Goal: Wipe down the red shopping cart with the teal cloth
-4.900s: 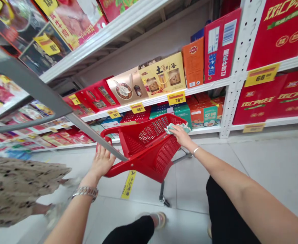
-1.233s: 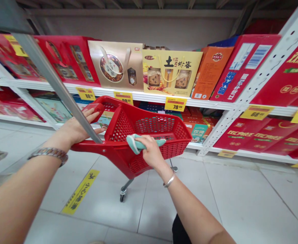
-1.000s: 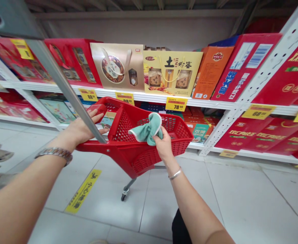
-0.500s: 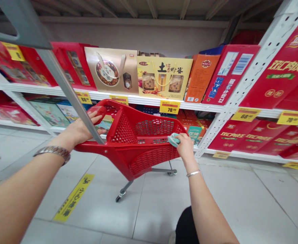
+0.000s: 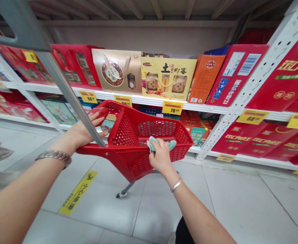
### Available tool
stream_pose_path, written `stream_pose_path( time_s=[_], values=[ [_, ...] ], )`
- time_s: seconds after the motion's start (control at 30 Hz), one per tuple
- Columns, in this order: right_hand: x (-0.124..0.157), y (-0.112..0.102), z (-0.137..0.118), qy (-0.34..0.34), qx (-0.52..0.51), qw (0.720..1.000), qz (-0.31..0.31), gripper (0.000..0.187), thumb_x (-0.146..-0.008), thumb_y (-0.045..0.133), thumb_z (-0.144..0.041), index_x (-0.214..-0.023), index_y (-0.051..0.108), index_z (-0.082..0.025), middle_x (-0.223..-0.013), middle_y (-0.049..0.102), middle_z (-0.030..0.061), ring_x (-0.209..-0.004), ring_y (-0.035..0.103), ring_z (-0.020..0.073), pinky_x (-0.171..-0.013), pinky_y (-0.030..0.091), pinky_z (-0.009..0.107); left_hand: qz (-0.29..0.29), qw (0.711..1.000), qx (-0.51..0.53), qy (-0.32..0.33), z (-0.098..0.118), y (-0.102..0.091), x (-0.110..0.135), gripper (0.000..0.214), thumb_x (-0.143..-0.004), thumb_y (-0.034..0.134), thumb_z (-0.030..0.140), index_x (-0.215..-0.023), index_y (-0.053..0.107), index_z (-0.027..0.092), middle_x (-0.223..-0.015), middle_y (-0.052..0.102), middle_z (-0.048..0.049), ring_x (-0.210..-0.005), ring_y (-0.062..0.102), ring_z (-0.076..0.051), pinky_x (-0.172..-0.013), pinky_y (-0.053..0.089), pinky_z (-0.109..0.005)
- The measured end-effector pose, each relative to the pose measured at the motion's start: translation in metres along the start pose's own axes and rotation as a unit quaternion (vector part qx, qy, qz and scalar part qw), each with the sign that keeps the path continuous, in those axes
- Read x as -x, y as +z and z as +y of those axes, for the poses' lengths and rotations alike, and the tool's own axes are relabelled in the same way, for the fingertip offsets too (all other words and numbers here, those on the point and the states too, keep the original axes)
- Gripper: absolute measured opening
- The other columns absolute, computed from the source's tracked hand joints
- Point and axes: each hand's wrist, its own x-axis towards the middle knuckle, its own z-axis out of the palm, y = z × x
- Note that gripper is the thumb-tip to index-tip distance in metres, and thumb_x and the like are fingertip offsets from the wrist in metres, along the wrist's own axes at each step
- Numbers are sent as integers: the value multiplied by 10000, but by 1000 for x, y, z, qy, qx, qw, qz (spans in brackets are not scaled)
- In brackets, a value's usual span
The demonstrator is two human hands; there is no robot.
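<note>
A teal cloth [image 5: 161,144] is clamped by the right hand [image 5: 161,160] against the near rim of a red shopping cart [image 5: 155,128], whose left side is gripped by the left hand [image 5: 86,130] beside its grey handle [image 5: 67,89], before a store shelf [image 5: 138,99].
</note>
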Motion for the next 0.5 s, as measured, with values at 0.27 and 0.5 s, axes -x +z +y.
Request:
stream_pose_path(
  time_s=[0.27,0.5],
  values=[
    [-14,17,-63,41,-411,911,-13,200,-831,678,-254,-1025,730,-258,-1144,692,43,-1087,636,194,-996,506,359,-5,999,14,43,-1,-2,14,692,-869,560,487,-1453,491,123,-1577,440,-129,-1534,237,-271,-1263,156,-406],
    [-24,14,-48,154,-567,809,22,412,-840,685,-389,-1228,645,-253,-1114,731,26,-955,682,174,-897,557,332,-6,1000,6,8,19,-13,27,776,-850,574,505,-1477,459,63,-1633,321,-178,-1523,265,-294,-1256,177,-372]
  ],
)
